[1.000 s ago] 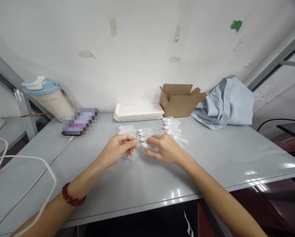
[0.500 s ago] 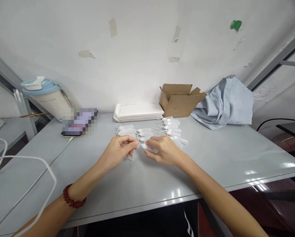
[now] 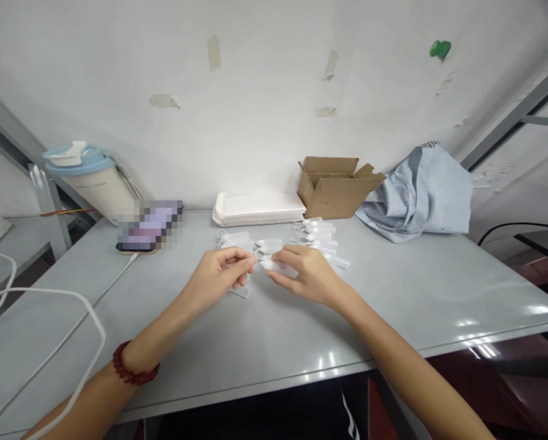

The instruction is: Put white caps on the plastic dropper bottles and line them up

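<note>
Several small clear plastic tubes with white caps and thin white cord loops lie in groups on the table, one group of tubes [image 3: 235, 237] at left and another [image 3: 320, 229] at right. Between my hands is one such tube [image 3: 279, 267], lying on its side with its cap toward the left. My right hand [image 3: 308, 274] holds it, fingers above and thumb below. Thumb and fingertip of my left hand [image 3: 223, 272] pinch the cord loop at its cap. Another tube [image 3: 240, 292] shows partly below my left fingers.
A stack of white envelopes [image 3: 260, 208] lies at the back beside an open cardboard box [image 3: 340, 192]. Light blue cloth [image 3: 423, 195] is bunched at right. At left are a phone [image 3: 149, 226] on a white cable [image 3: 111, 281] and a tumbler [image 3: 97, 183].
The tube between my hands is slightly higher in view, and more of it shows. My right fingers have lifted and spread a little around it. My left hand keeps its pinch.
</note>
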Available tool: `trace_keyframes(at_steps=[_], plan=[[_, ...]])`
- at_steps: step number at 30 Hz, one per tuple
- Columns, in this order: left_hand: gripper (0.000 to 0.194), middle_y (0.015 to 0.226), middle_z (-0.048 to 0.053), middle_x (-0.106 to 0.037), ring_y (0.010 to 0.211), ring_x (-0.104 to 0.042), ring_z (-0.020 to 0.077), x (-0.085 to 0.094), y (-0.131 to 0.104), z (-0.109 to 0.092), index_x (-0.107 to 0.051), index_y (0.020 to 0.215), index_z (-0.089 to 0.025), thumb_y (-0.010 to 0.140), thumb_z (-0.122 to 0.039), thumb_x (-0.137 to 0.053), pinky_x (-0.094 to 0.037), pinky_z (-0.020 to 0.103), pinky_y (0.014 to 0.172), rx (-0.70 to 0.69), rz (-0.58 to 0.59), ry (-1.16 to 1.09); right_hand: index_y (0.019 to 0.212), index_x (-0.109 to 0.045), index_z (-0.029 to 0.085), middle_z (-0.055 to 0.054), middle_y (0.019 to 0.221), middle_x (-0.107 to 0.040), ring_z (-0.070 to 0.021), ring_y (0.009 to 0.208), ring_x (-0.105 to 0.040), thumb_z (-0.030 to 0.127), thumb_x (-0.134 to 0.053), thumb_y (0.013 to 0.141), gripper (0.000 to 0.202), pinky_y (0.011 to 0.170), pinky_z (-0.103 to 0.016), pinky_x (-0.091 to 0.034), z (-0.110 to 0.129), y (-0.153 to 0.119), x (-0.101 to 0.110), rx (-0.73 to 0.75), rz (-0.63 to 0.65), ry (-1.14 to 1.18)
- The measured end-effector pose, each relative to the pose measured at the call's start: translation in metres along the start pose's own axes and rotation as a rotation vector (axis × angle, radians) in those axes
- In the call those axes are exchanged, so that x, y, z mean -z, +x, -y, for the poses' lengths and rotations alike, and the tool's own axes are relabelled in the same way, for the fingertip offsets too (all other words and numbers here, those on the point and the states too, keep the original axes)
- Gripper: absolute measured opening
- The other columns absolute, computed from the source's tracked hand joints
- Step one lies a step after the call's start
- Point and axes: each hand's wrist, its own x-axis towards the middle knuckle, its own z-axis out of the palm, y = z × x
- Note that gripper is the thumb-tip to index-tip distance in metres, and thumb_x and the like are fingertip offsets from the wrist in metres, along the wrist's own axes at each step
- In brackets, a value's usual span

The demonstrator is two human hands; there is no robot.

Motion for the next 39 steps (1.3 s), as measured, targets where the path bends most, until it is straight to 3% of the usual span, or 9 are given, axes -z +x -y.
trace_keyframes(at_steps=[5,29,39], plan=[[0.022,0.053,-0.004,-0.051,0.05,-0.046,0.0101,0.007,0.0,-0.002,-0.061,0.07,-0.017,0.078,-0.037,-0.057,-0.038,0.022,0.051,-0.008,-0.058,-0.034,0.085,-0.061,0.014,-0.004,0.069,-0.056,-0.0128,0.061,-0.048,0.044,-0.049,0.088,0.033,0.056,-0.023,-0.031,-0.003,0.002,0.002,-0.013,-0.047,0.035],[0.024,0.05,-0.004,-0.049,0.05,-0.041,0.0078,0.005,0.002,0.01,-0.061,0.065,-0.015,0.079,-0.035,-0.061,-0.033,0.022,0.052,0.036,-0.021,-0.172,0.084,-0.059,0.012,-0.002,0.063,-0.052,-0.0109,0.052,-0.041,0.034,-0.046,0.091,0.027,0.049,-0.022,-0.03,0.004,-0.004,-0.015,0.095,-0.241,-0.027],[0.023,0.052,-0.004,-0.05,0.05,-0.043,0.0079,0.004,0.002,0.011,-0.061,0.066,-0.016,0.079,-0.034,-0.06,-0.034,0.022,0.051,0.012,-0.014,-0.155,0.088,-0.058,0.013,-0.004,0.067,-0.055,-0.0118,0.053,-0.044,0.033,-0.042,0.093,0.026,0.049,-0.023,-0.031,0.002,-0.005,-0.017,0.114,-0.246,-0.084]])
